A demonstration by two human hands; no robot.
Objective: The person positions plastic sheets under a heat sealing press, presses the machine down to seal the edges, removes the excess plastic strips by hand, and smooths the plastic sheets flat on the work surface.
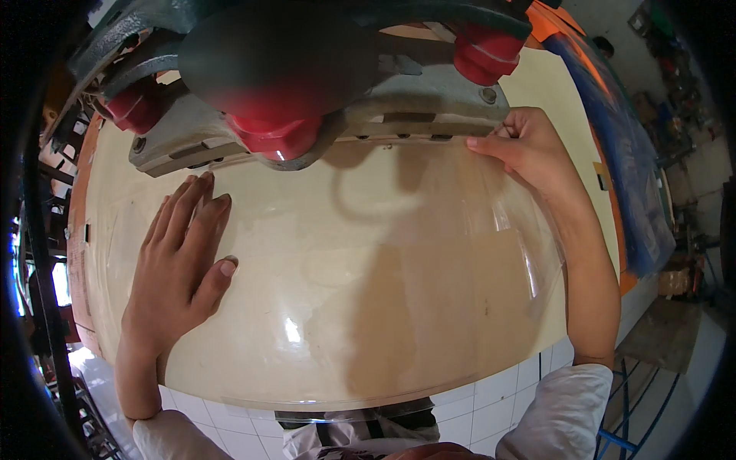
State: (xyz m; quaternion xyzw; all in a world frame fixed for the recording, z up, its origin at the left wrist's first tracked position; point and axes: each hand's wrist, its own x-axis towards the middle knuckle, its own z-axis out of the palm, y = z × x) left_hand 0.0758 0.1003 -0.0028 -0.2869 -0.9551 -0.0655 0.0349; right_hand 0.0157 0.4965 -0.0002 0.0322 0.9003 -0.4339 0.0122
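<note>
Head | blue plastic wrapping [617, 153], contents unclear, beyond right arm | clear sheet [307, 253] on cream surface [553, 80], far edge by metal bar [452, 98] with red knobs [277, 136] | left hand [176, 264]: fingers lightly spread on sheet, gripping nothing | right hand [533, 149]: fingers drawn together at sheet's far corner, grip unclear | tiled floor [494, 402]

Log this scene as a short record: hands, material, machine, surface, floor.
Left hand: palm down on clear plastic sheet, fingers extended
Right hand: near the sheet's far right corner, beside the metal bar; grip partly hidden
Machine: metal bar with red fittings, at the sheet's far side
Surface: cream tabletop
Floor: white tiles
</note>
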